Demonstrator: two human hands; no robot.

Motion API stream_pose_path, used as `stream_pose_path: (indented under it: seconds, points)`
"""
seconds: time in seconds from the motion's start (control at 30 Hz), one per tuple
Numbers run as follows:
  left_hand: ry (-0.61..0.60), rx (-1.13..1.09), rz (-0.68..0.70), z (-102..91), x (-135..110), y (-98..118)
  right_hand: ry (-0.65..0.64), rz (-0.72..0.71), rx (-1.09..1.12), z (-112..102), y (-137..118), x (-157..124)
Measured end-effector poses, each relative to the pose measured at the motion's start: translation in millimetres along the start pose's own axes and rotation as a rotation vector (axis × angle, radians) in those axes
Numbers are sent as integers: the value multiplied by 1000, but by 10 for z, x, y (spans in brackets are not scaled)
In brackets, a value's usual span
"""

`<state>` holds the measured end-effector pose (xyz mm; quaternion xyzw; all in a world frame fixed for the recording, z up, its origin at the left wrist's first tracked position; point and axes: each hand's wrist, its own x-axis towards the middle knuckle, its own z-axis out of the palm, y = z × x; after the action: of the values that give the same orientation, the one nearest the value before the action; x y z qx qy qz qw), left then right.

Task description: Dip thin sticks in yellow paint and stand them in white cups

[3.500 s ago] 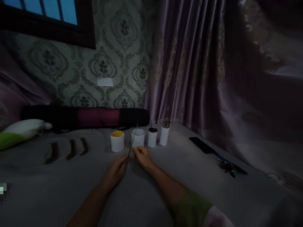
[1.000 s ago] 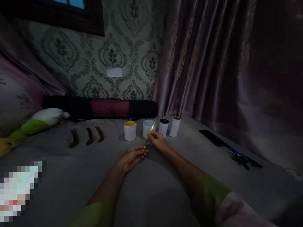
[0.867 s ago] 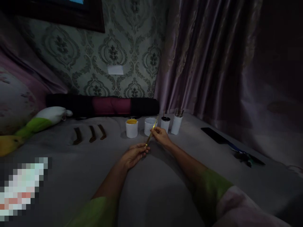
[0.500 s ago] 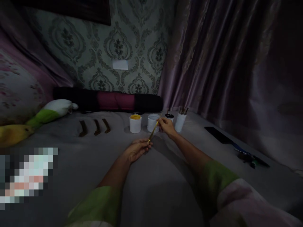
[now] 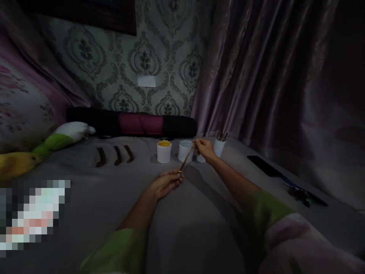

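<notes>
My left hand (image 5: 165, 183) pinches the lower end of a thin yellowish stick (image 5: 186, 158) that slants up to the right. My right hand (image 5: 203, 148) is closed near the stick's upper end, in front of a row of white cups; what its fingers hold is too small to make out. The cup with yellow paint (image 5: 164, 151) stands left, a second white cup (image 5: 185, 151) beside it, and a cup of brushes (image 5: 219, 146) at the right. A further cup is mostly hidden behind my right hand.
Three dark curved pieces (image 5: 114, 155) lie left of the cups on the grey bedsheet (image 5: 85, 213). A black and maroon bolster (image 5: 134, 124) lies along the wall, a green and white plush (image 5: 57, 139) at left. A dark flat object (image 5: 264, 166) lies at right by the curtain (image 5: 270, 76).
My right hand has slid up along the stick toward its top end, away from my left hand. The left hand has kept its pinch on the lower end. The view shifted slightly.
</notes>
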<state>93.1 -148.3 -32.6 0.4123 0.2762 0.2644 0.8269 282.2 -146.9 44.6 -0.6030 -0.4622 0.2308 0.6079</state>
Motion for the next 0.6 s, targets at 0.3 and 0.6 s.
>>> stream_pose_path:
  seconds: [0.3,0.6]
  points:
    - [33,-19,1,-2,3,-4,-19,-4,13,-59,-77,41]
    - [-1,-14,5,-16,-3,0,-43,26,9,-95,-134,46]
